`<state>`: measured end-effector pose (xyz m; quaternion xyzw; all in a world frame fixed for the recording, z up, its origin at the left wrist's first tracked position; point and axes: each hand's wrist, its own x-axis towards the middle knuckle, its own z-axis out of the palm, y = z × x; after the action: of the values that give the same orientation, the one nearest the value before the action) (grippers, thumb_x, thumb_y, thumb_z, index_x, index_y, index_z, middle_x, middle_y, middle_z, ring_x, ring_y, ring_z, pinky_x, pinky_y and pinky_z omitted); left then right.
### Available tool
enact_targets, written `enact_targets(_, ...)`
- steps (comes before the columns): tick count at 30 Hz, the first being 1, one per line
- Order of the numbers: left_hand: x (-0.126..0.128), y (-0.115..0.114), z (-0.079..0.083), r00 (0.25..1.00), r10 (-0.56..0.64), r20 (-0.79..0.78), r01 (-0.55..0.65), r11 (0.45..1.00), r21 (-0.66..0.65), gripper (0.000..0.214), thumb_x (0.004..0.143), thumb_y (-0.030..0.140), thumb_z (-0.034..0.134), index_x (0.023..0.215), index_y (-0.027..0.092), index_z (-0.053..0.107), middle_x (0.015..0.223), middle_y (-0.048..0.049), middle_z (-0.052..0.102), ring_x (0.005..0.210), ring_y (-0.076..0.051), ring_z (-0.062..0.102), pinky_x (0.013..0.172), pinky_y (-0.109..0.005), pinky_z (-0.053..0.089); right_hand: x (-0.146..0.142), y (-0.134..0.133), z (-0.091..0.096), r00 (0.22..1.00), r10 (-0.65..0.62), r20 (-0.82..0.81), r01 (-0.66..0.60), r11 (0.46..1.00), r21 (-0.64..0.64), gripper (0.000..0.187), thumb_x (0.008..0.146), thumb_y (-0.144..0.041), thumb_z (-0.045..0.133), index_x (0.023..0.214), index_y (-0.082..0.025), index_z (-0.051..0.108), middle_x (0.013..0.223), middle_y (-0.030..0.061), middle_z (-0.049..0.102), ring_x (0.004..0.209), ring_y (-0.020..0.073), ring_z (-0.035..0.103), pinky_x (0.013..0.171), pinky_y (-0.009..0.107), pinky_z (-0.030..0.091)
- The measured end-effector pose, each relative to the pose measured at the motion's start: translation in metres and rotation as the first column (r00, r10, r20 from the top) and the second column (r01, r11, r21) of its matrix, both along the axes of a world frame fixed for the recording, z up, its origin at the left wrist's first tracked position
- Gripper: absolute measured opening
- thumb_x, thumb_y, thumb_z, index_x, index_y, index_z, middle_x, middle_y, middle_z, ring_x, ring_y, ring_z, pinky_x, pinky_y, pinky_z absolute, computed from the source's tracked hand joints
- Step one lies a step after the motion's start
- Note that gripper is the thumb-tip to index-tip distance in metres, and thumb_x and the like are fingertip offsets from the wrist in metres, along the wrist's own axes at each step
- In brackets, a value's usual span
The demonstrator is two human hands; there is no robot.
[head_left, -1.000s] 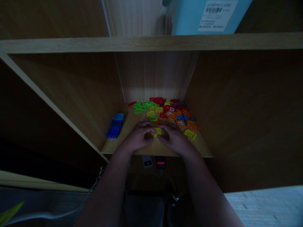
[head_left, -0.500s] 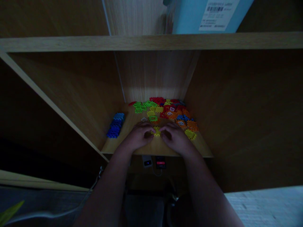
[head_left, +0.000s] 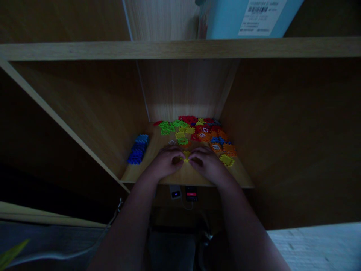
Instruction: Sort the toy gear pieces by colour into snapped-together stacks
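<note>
Between my hands, near the front of the wooden shelf, is a yellow plastic building piece (head_left: 186, 155) with notched edges. My left hand (head_left: 168, 160) pinches its left side between thumb and fingertips. From the right, my right hand (head_left: 205, 161) pinches the same piece, its fingertips close to those of the left. Just behind it lie a green notched piece (head_left: 182, 141) and a white window-like frame (head_left: 172, 142). Another yellow piece (head_left: 226, 160) rests to the right of my right hand. The fingers partly cover the held piece.
Stacked blue pieces (head_left: 138, 149) stand at the shelf's left wall. Green pieces (head_left: 167, 128), red pieces (head_left: 188, 120) and orange pieces (head_left: 229, 149) spread along the back and right. Overhead runs a shelf board (head_left: 180, 49) bearing a light-blue box (head_left: 225, 20). A phone (head_left: 191, 194) lies below the front edge.
My right hand has shifted slightly left, bringing its fingertips nearer the left hand's and covering more of the yellow piece. The left hand stays almost still.
</note>
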<state>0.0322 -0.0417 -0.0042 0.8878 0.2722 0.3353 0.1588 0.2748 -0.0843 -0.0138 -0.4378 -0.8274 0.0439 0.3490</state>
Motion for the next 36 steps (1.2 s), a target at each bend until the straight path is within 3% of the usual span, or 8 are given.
enact_targets(19,-0.002,0.0,-0.002,0.998,0.056,-0.035,-0.057,0.998,-0.017,0.019,0.087,0.015,0.073,0.103,0.025,0.072,0.111,-0.0049,0.077,0.111,-0.026,0.072,0.103,-0.043,0.056,-0.004,-0.006,0.007,1.0,-0.027,-0.006,0.027,0.999,-0.02,0.007,0.101,-0.024,0.071,0.106,-0.026,0.075,0.11,0.0058,0.076,0.107,0.0262,0.069,0.101,0.045,0.054)
enact_targets(22,-0.003,-0.001,-0.002,0.998,0.059,-0.027,-0.059,0.998,-0.014,0.02,0.088,0.017,0.074,0.106,0.026,0.07,0.117,-0.0053,0.077,0.115,-0.027,0.071,0.107,-0.046,0.055,0.0,-0.013,0.021,0.992,-0.129,0.005,0.129,0.992,0.011,0.012,0.105,-0.027,0.063,0.103,-0.024,0.075,0.107,0.0077,0.078,0.105,0.0278,0.07,0.099,0.044,0.054)
enact_targets(24,-0.004,-0.002,-0.002,0.998,0.06,-0.025,-0.06,0.998,-0.017,0.022,0.089,0.018,0.074,0.109,0.026,0.069,0.122,-0.0059,0.076,0.119,-0.028,0.07,0.109,-0.048,0.054,0.012,-0.019,0.033,0.964,-0.266,-0.003,0.266,0.963,0.029,0.019,0.108,-0.028,0.057,0.105,-0.023,0.075,0.109,0.0103,0.079,0.104,0.0288,0.072,0.096,0.044,0.055)
enact_targets(26,-0.004,-0.002,-0.002,0.998,0.066,-0.025,-0.066,0.998,-0.02,0.023,0.09,0.02,0.074,0.11,0.026,0.068,0.124,-0.0066,0.075,0.122,-0.028,0.069,0.11,-0.049,0.054,0.03,-0.025,0.044,0.893,-0.449,0.023,0.448,0.893,0.038,0.024,0.108,-0.028,0.052,0.109,-0.021,0.075,0.111,0.0132,0.079,0.102,0.0301,0.074,0.093,0.043,0.056)
enact_targets(29,-0.004,-0.002,-0.002,0.997,0.075,-0.018,-0.075,0.997,-0.022,0.024,0.09,0.022,0.075,0.113,0.026,0.066,0.124,-0.0072,0.075,0.121,-0.029,0.07,0.11,-0.049,0.054,0.06,-0.036,0.047,0.745,-0.623,0.238,0.641,0.767,0.0,0.026,0.105,-0.027,0.053,0.108,-0.021,0.078,0.103,0.0154,0.08,0.094,0.0323,0.076,0.085,0.044,0.057)
enact_targets(32,-0.003,-0.003,0.0,0.996,0.087,-0.023,-0.088,0.995,-0.041,0.027,0.089,0.022,0.075,0.115,0.026,0.066,0.123,-0.0067,0.076,0.121,-0.029,0.07,0.109,-0.049,0.055,0.079,-0.041,0.034,0.733,-0.562,0.383,0.632,0.771,-0.078,0.024,0.099,-0.03,0.061,0.111,-0.02,0.08,0.103,0.0173,0.082,0.095,0.0344,0.078,0.084,0.045,0.059)
enact_targets(36,-0.003,-0.005,0.003,0.993,0.113,-0.032,-0.114,0.991,-0.064,0.03,0.088,0.023,0.076,0.115,0.027,0.066,0.124,-0.0062,0.076,0.122,-0.03,0.07,0.11,-0.05,0.054,0.085,-0.037,0.017,0.762,-0.531,0.37,0.609,0.782,-0.133,0.027,0.086,-0.026,0.075,0.112,-0.022,0.079,0.107,0.016,0.083,0.097,0.0347,0.079,0.085,0.045,0.061)
